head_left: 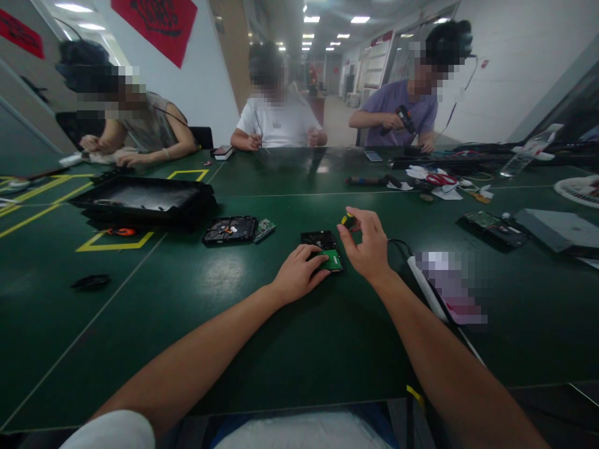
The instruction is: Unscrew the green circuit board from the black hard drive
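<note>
Far left of the hard drive I see a black tray on the green surface. Nearer the drive on that same side is a second, opened drive with a small loose board touching its right edge.

My left hand comes next. It lies palm down at the hard drive's near left corner, its fingers slightly spread and gently curved. They press flat on the green circuit board at the drive's near end, resting on top without wrapping around anything. The hard drive itself lies flat on the surface between my two hands, its dark casing showing beyond the left fingertips.

Just right of it my right hand stands on edge, thumb and forefinger pinched tight on the yellow-and-black screwdriver over the drive's far right corner. I cannot tell where its tip meets the drive. The remaining fingers curl loosely.

Further right of the drive a black cable curves to a white power strip. Well to the right lies another bare board beside a grey case.
</note>
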